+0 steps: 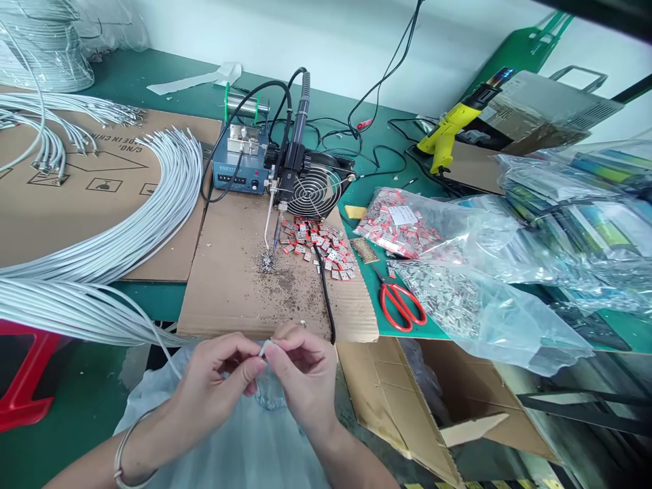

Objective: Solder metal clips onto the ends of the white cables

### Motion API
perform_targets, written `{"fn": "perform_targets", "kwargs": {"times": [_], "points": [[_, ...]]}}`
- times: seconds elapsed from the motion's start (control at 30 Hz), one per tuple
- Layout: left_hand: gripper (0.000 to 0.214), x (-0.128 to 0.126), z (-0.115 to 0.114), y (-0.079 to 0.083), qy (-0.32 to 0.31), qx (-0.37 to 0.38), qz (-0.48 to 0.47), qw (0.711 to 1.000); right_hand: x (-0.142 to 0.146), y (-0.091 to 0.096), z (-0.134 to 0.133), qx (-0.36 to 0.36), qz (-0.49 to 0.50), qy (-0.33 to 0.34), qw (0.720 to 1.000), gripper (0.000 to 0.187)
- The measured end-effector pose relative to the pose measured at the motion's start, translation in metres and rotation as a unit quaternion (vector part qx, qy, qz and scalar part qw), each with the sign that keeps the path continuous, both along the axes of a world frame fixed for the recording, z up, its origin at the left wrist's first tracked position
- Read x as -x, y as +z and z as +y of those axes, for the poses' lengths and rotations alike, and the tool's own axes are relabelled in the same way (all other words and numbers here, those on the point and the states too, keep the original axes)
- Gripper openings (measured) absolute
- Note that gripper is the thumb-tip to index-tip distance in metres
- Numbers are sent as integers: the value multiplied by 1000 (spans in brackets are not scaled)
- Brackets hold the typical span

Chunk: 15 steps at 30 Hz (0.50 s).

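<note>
My left hand [221, 373] and my right hand [305, 373] meet in front of my body, just short of the table edge. Thumb and fingers of both are pinched together on the end of a white cable [264, 348]. Only a short bit of it shows between the fingertips, so its tip is hidden. Beyond my hands, a soldering iron [293, 163] points down in its stand over a cardboard sheet [229, 299]. Right of its tip lies a pile of small metal connectors with red parts [326, 248].
Bundled white cables [168, 217] cover the left side. Behind the cardboard stand a blue soldering feeder [239, 170], a solder spool [244, 107] and a fan [313, 193]. Rightward are red-handled scissors [400, 305], bags of connectors [402, 221], a yellow heat gun [453, 129] and an open carton [387, 394] below.
</note>
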State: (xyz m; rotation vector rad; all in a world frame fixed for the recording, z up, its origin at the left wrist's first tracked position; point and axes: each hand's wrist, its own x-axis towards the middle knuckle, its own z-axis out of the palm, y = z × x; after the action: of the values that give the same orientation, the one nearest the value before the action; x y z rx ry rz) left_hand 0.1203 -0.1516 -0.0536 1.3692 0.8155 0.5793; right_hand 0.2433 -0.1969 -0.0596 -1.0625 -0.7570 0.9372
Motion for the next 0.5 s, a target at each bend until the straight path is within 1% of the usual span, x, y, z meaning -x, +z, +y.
{"fn": "perform_targets", "kwargs": {"times": [0.03,0.07,0.13,0.17,0.23,0.3,0.33,0.37,0.4,0.5], "points": [[21,0,0,0,4,-11,2,1000,-2,0,0,0,19,-4,1000,17],[22,1,0,0,3,-3,0,1000,-6,0,0,1,36,-11,999,19],[29,4,2,0,-23,66,-19,997,-16,3,0,3,38,-19,999,22],[33,6,3,0,-47,112,-31,992,-21,5,0,11,14,-4,1000,19],[39,9,5,-1,-99,177,-50,978,-29,13,0,37,-82,76,993,9],[40,11,8,-2,-139,200,-55,968,-34,22,0,57,-190,164,966,5],[40,12,9,-2,-151,201,-53,967,-36,26,0,61,-233,191,952,3],[39,13,10,-1,-158,197,-49,966,-37,30,1,60,-266,205,940,2],[38,13,11,-1,-163,193,-44,967,-38,33,1,60,-290,214,931,7],[35,14,12,1,-177,188,-39,965,-41,39,2,65,-315,251,913,10]]}}
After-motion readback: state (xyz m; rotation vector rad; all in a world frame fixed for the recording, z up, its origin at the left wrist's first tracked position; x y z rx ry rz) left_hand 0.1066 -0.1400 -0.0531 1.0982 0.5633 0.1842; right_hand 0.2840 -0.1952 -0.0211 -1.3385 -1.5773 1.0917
